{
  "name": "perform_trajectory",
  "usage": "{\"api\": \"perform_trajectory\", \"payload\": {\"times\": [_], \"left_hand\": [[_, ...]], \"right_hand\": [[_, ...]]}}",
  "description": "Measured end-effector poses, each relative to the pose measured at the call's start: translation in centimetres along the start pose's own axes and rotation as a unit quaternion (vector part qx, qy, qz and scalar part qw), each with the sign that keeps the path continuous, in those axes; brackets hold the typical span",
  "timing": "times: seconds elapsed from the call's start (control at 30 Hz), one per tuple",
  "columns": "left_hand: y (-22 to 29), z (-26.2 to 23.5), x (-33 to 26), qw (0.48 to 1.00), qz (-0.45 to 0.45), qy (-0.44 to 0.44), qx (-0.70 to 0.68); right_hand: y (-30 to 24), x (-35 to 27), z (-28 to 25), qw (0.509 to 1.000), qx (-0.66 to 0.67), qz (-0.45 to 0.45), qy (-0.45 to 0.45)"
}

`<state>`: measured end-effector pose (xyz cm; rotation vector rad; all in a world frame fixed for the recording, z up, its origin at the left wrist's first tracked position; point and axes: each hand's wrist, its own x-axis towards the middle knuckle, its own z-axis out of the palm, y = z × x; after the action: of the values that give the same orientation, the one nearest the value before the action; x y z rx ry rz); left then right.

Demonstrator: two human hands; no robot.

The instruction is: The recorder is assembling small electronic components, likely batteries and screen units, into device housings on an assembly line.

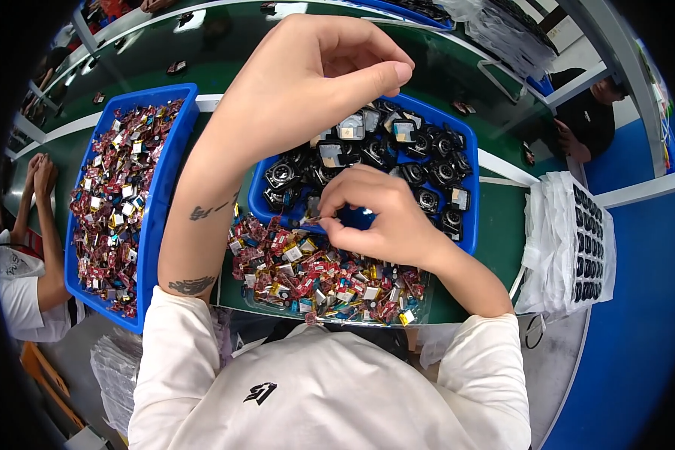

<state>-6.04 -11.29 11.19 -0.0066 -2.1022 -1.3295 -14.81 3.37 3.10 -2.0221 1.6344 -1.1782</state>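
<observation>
My left hand [330, 71] is raised over the far side of a blue bin [469, 161] of black camera-like housings [442, 171]. Its fingers curl in toward the thumb, and whatever they may hold is hidden. Lower down, my right hand [375, 210] hovers at the bin's near edge. Thumb and forefinger pinch a small electronic part [310, 220], too small to name closely. Just below lies a heap of red circuit boards [319, 277] with small silver, yellow and blue pieces among them.
At the left, another blue bin [148, 266] is full of similar red boards. A white-wrapped stack [570, 244] with rows of black parts stands at the right. Behind runs a green conveyor [225, 45] with scattered dark parts. Other people sit at left and far right.
</observation>
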Motion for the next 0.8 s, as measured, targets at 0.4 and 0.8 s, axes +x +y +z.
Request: {"api": "perform_trajectory", "payload": {"times": [0.4,0.8], "left_hand": [[0.5,1.7,-0.5,0.995,-0.050,-0.079,0.038],[0.0,3.2,-0.3,0.989,0.075,-0.097,0.077]], "right_hand": [[-1.2,-0.7,-6.2,0.953,0.154,0.066,0.254],[-0.8,-0.8,-7.6,0.931,0.214,0.118,0.271]]}}
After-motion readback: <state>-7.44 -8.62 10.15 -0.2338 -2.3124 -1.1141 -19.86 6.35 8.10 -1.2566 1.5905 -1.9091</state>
